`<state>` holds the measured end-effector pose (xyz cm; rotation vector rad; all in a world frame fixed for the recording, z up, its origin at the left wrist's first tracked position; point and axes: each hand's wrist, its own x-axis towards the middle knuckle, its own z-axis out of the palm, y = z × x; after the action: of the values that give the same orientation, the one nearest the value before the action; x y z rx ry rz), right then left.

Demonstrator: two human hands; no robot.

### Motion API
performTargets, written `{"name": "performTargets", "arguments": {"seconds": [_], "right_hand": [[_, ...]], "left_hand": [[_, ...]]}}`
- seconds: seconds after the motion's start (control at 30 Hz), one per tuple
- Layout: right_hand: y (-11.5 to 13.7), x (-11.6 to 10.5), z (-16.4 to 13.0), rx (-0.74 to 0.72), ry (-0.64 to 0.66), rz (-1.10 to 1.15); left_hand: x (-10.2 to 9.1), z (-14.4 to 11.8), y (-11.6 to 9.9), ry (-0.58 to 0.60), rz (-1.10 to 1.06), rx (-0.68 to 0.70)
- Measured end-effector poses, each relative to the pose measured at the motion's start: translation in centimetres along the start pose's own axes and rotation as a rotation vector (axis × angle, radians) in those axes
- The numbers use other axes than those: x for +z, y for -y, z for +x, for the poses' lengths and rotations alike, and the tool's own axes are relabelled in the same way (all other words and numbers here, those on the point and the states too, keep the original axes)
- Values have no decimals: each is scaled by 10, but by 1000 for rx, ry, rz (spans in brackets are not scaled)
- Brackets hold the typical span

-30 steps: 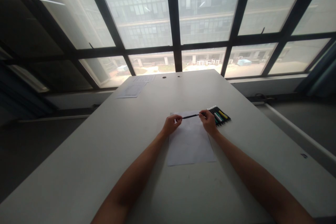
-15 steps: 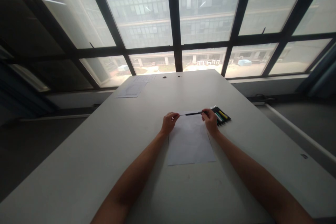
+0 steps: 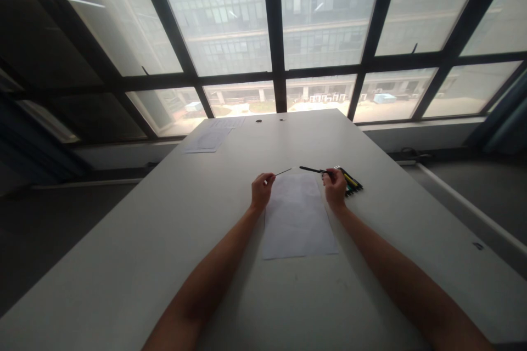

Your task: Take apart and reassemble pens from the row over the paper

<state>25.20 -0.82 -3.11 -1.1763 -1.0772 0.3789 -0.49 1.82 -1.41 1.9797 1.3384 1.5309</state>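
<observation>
No writing readable; left hand pinches a thin refill, right hand grips a pen barrel, over paper on the grey bench by windows.

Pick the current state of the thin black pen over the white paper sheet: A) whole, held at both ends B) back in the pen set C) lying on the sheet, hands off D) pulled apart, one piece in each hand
D: the left hand holds a thin inner rod and the right hand holds the black pen barrel, with a clear gap between them above the white paper sheet.
</observation>
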Motion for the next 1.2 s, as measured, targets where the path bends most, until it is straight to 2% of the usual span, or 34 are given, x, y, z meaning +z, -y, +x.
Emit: {"name": "performTargets", "arguments": {"seconds": [0.27,0.67,0.83,1.0,1.2], "right_hand": [[4,7,-12,-101,318,-210],[6,8,-15,-217,477,-587],[4,7,-16,-268,459,-571],[12,5,-14,-307,440,-440],[18,5,-14,-377,532,-334]], "left_hand": [[2,-1,-3,95,-39,40],[5,-5,-4,284,4,138],[6,-4,-4,296,27,130],[6,-4,-3,286,48,127],[6,-4,-2,305,51,151]]}}
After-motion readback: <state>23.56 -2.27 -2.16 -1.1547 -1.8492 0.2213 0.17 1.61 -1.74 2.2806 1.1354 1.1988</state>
